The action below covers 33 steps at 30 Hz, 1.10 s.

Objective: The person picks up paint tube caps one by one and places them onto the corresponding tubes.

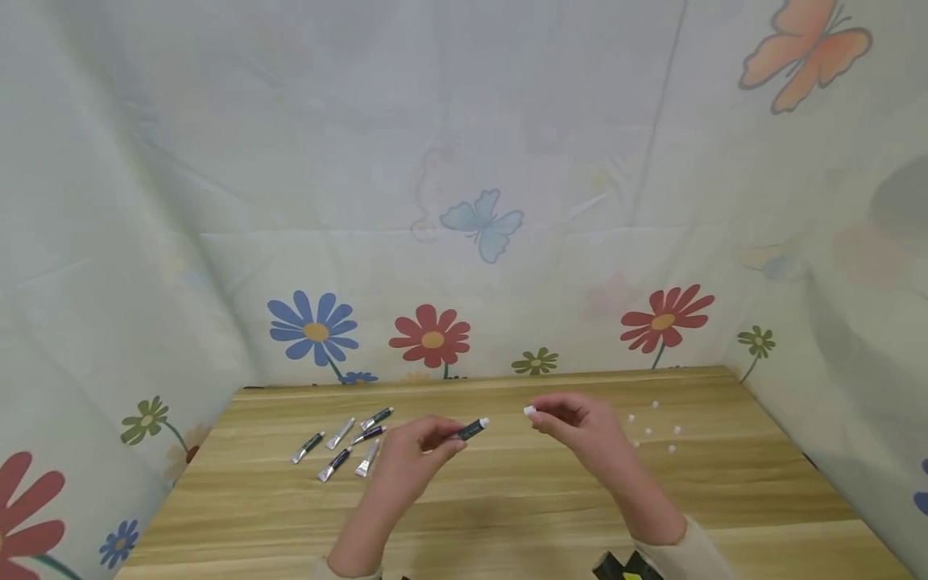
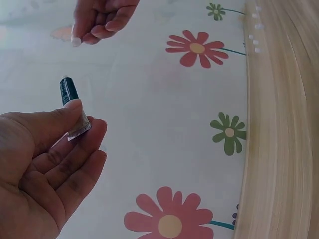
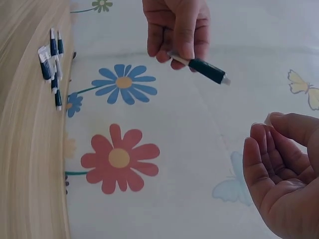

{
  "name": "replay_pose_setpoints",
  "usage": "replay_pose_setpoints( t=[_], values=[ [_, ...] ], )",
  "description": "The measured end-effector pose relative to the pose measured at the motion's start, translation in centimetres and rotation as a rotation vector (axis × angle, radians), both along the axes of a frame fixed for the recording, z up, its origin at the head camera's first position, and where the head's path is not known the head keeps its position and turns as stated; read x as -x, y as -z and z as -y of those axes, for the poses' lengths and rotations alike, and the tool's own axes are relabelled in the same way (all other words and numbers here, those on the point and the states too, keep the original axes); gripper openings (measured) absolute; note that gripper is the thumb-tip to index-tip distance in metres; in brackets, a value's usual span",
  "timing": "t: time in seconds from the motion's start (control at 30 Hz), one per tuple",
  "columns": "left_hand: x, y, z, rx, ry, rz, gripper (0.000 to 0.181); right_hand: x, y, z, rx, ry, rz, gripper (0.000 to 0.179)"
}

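Note:
My left hand point(image 1: 413, 457) pinches a small paint tube point(image 1: 473, 428) between thumb and fingers. The tube has a dark green label and a silver crimped end, and its white nozzle points toward the right hand. In the left wrist view, the thumb presses on the lower part of the tube point(image 2: 69, 91). My right hand point(image 1: 586, 431) pinches a small white cap point(image 1: 530, 410) at its fingertips, a short gap away from the nozzle. Fingers mostly hide that cap point(image 3: 268, 120) in the right wrist view. Both hands are raised above the wooden table.
Several more paint tubes point(image 1: 335, 466), dark and silver, lie scattered on the left of the wooden table point(image 1: 507, 515). Several small white caps point(image 1: 672, 449) are spread to the right, beyond the right hand. A flower-printed cloth point(image 1: 348, 161) hangs behind the table and along its sides.

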<state>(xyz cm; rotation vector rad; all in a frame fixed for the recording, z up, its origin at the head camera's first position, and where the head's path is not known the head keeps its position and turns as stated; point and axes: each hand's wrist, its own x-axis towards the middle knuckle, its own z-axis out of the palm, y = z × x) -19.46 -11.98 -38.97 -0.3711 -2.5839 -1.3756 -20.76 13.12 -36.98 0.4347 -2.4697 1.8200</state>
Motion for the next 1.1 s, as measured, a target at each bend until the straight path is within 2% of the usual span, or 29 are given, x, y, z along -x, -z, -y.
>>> replay_pose_setpoints(
  t=[0.2,0.47,0.73,1.1],
  values=[
    [-0.2,-0.3,-0.7,-0.012,0.018,0.020,0.016,0.1,0.1,1.0,0.026,-0.023,0.013,0.025],
    [0.0,-0.7,-1.1,0.005,0.022,0.001,0.016,0.3,0.3,1.9,0.067,-0.057,0.008,0.023],
    [-0.1,-0.8,-1.3,0.013,0.025,0.015,0.015,0.4,0.7,2.3,0.056,-0.075,0.000,0.026],
    [-0.1,-0.8,-1.3,0.045,0.020,-0.031,0.013,0.3,0.9,2.6,0.047,-0.080,0.002,0.024]
  ],
)
